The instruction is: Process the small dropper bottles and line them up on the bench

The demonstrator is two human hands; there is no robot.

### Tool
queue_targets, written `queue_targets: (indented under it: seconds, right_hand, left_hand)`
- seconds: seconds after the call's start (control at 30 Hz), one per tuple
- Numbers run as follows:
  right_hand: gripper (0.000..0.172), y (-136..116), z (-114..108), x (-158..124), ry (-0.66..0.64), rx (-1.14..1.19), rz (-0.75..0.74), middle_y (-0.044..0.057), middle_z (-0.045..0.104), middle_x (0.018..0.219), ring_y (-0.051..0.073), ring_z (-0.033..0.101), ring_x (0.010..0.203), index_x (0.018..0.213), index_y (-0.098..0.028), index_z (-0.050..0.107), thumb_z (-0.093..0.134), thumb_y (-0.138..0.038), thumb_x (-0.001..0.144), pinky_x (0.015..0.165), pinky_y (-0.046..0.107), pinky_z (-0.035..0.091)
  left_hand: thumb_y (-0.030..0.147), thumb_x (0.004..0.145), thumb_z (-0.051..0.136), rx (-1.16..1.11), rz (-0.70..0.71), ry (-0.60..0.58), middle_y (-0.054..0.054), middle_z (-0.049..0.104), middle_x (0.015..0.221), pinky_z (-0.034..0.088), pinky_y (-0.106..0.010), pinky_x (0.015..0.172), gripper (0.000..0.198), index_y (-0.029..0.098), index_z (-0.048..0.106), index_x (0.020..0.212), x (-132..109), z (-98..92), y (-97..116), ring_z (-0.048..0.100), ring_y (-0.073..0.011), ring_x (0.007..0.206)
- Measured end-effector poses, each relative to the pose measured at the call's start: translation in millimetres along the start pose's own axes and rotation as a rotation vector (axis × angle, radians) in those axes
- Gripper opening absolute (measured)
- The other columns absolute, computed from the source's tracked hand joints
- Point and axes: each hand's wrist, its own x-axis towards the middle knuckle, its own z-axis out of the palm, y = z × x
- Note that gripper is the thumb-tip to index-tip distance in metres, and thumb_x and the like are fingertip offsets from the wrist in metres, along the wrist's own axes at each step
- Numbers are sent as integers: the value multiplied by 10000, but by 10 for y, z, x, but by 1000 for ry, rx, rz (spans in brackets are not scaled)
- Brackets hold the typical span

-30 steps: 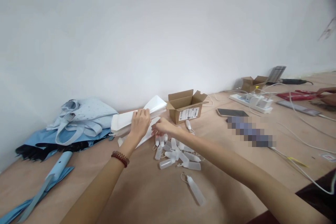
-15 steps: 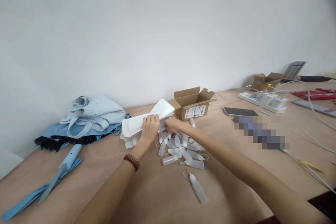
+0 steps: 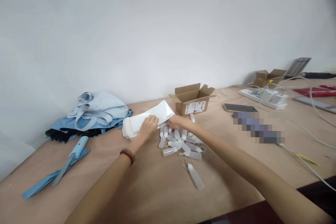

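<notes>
My left hand is closed over the near edge of a stack of white plastic bags, its fingers on the glossy top one. At the right end of the stack, my right hand is closed with the fingers curled down. What it grips is hidden behind the hand. Just below both hands lies a heap of small translucent squeeze bottles with thin looped cap ties. One single bottle lies apart from the heap, nearer to me.
An open cardboard box stands behind the hands. On the left lie a pale blue cloth bag and a blue umbrella. To the right are a phone, a power strip, loose cables and a smaller box.
The view has shifted slightly. The top white bag lies flatter under my left hand, whose fingers have spread a little along it. My right hand stays closed at the bags' end.
</notes>
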Motion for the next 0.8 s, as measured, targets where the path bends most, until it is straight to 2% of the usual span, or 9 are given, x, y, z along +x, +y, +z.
queue_targets:
  seconds: [0.1, 0.2, 0.3, 0.4, 0.5, 0.6, 0.7, 0.73, 0.8]
  right_hand:
    - [383, -19, 6, 1, 35, -15, 40, 225, 636, 1117, 315, 615, 991, 1071, -96, 673, 393, -307, 918, 774, 334, 464]
    - [380, -13, 33, -10, 61, -25, 63, 250, 632, 1107, 334, 612, 992, 1054, -68, 677, 424, -315, 913, 776, 350, 463]
    - [328, 17, 66, -49, 94, -34, 81, 245, 647, 1073, 329, 616, 978, 1009, -63, 688, 469, -281, 900, 771, 349, 456]
    - [260, 45, 78, -92, 122, -39, 95, 232, 677, 983, 314, 634, 923, 910, -74, 710, 510, -236, 871, 733, 330, 452]
    - [281, 59, 22, -161, 180, -34, 108, 212, 686, 910, 278, 647, 838, 848, -90, 709, 484, -255, 883, 688, 305, 442]
    - [362, 125, -160, -324, 323, -35, 122, 181, 670, 941, 250, 627, 860, 936, -108, 676, 357, -278, 937, 730, 306, 430]
    - [373, 351, -432, -563, 550, -63, 145, 176, 562, 1182, 256, 498, 1112, 1191, -105, 534, 280, -237, 952, 908, 342, 366]
    - [374, 465, -516, -634, 690, -105, 114, 171, 506, 1260, 273, 425, 1193, 1247, -111, 486, 379, -270, 926, 960, 361, 333]
    - [653, 725, -641, -726, 738, -182, 98, 184, 385, 1377, 322, 303, 1283, 1347, -104, 369, 622, -336, 791, 1011, 423, 288]
  left_hand:
    - [223, 812, 573, -39, 19, 1, -101, 536, 1070, 402, -366, 807, 212, 169, 497, 1002, -47, -36, -17, 476, -259, 1015]
    - [360, 782, 607, -64, -14, 23, -156, 445, 1251, 374, -445, 890, 408, 173, 471, 1118, -90, -74, -52, 376, -328, 1180]
    - [339, 755, 606, -109, -84, -60, -187, 345, 1365, 330, -516, 943, 504, 180, 432, 1201, -101, -103, -141, 280, -368, 1270]
    - [242, 752, 567, -156, -103, -175, -159, 437, 1301, 371, -471, 925, 503, 180, 408, 1225, -51, -118, -248, 390, -314, 1208]
    - [206, 744, 563, -166, -100, -202, -138, 469, 1282, 389, -445, 916, 503, 188, 410, 1222, 29, -128, -311, 444, -286, 1167]
    - [250, 749, 588, -163, -110, -200, -153, 450, 1310, 374, -480, 931, 526, 190, 405, 1238, 82, -138, -330, 416, -307, 1206]
    - [346, 762, 603, -168, -91, -195, -160, 417, 1357, 369, -498, 945, 595, 193, 374, 1289, 111, -124, -346, 366, -315, 1259]
    - [376, 765, 603, -171, -84, -196, -160, 398, 1380, 368, -503, 949, 626, 196, 356, 1312, 123, -109, -353, 347, -316, 1277]
    - [419, 772, 596, -179, -79, -198, -164, 358, 1420, 357, -518, 961, 679, 202, 320, 1353, 154, -66, -362, 312, -324, 1307]
